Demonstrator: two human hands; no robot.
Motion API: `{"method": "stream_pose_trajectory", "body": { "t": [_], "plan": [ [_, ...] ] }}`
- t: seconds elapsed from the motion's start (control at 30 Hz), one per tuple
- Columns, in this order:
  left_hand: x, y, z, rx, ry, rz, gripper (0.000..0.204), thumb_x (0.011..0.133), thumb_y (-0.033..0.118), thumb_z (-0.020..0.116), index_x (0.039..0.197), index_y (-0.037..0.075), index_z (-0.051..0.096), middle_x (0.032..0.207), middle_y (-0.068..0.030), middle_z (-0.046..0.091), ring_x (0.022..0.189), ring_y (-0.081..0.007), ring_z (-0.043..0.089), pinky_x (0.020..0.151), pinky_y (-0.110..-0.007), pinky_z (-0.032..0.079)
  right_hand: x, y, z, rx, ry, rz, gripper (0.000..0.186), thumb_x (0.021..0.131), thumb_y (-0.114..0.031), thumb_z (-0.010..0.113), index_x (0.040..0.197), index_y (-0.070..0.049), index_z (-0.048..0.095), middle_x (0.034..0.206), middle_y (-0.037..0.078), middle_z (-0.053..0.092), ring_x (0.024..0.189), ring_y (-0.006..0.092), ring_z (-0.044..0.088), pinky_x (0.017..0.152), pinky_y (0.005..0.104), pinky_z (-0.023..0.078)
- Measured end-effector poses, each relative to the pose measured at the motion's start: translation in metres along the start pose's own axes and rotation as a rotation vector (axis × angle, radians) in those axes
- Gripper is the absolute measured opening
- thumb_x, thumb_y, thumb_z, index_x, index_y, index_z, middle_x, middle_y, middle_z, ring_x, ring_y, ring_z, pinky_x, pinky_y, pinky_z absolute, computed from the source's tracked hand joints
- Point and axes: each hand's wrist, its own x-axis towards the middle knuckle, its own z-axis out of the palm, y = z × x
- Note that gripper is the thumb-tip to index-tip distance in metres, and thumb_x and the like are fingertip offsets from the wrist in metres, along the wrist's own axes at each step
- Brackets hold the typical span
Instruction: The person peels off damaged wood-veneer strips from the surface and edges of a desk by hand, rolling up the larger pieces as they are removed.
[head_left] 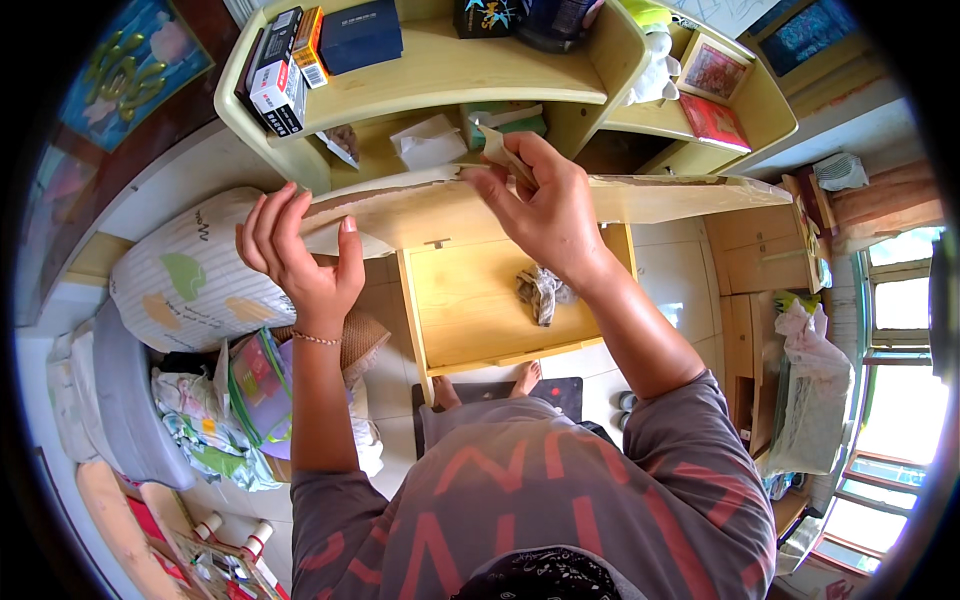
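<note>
My right hand (548,205) is closed, pinching a thin tan strip (503,155) that looks like paper or peeled veneer, just above the desk's front edge. At the left end of the pale wooden desk board (660,200), my left hand (305,255) has its fingers and thumb apart, its fingertips by the edge. Whether they press on the board is unclear. Brown, worn patches run along that edge. Below, a light wooden drawer (460,330) stands pulled out, and a crumpled patterned cloth (545,293) lies in it.
A curved shelf (470,70) behind the desk bears boxes, with a white paper (430,142) beneath. To the left are a large striped bag (205,270) and piled clothes (205,420). A wooden cabinet (760,245) stands right. My feet are on a dark mat (570,395).
</note>
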Motion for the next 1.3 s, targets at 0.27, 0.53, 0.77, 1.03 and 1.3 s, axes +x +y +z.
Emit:
{"method": "stream_pose_trajectory", "body": {
  "t": [0.27,0.53,0.77,1.03,1.3],
  "plan": [
    [-0.002,-0.001,-0.003,0.004,-0.023,0.016,0.045,0.081,0.023,0.066,0.119,0.002,0.052,0.121,-0.0132,0.055,0.117,-0.0332,0.043,0.104,-0.047,0.027,0.000,0.011,0.000,0.028,0.030,-0.021,0.020,0.087,-0.011,0.064,0.096,0.005,0.055,0.073,0.018,0.060,0.059,0.0239,0.056,0.057,0.0331,0.046],
    [-0.002,0.001,-0.003,-0.002,-0.011,0.047,0.046,0.086,0.030,0.061,0.119,0.000,0.051,0.121,-0.0143,0.055,0.116,-0.0334,0.043,0.104,-0.047,0.028,-0.002,0.016,-0.009,0.519,0.088,0.172,0.013,0.096,-0.013,0.056,0.092,-0.002,0.052,0.071,0.001,0.058,0.056,0.0037,0.044,0.050,0.0206,0.037],
    [-0.003,0.000,0.002,-0.001,0.019,0.036,0.047,0.089,0.039,0.058,0.118,0.002,0.051,0.120,-0.0132,0.055,0.114,-0.0317,0.043,0.101,-0.046,0.028,0.003,0.036,-0.063,0.432,0.138,0.230,0.018,0.099,-0.019,0.053,0.099,-0.002,0.057,0.086,0.006,0.063,0.064,0.0064,0.054,0.055,0.0183,0.040],
    [-0.004,0.003,0.001,0.063,-0.013,0.044,0.047,0.092,0.037,0.054,0.120,0.000,0.048,0.122,-0.0158,0.052,0.115,-0.0329,0.043,0.102,-0.047,0.030,-0.006,0.039,-0.074,0.591,0.221,0.205,0.018,0.099,-0.014,0.052,0.094,0.003,0.052,0.088,0.009,0.064,0.075,0.0104,0.062,0.066,0.0248,0.056],
    [-0.004,0.003,0.006,0.059,0.031,0.045,0.047,0.091,0.040,0.052,0.117,0.002,0.050,0.121,-0.0137,0.054,0.115,-0.0314,0.042,0.101,-0.046,0.030,-0.007,0.044,-0.098,0.529,0.350,0.114,0.016,0.098,-0.013,0.053,0.096,0.003,0.054,0.090,0.010,0.066,0.075,0.0120,0.065,0.067,0.0255,0.058]
  ]
}}
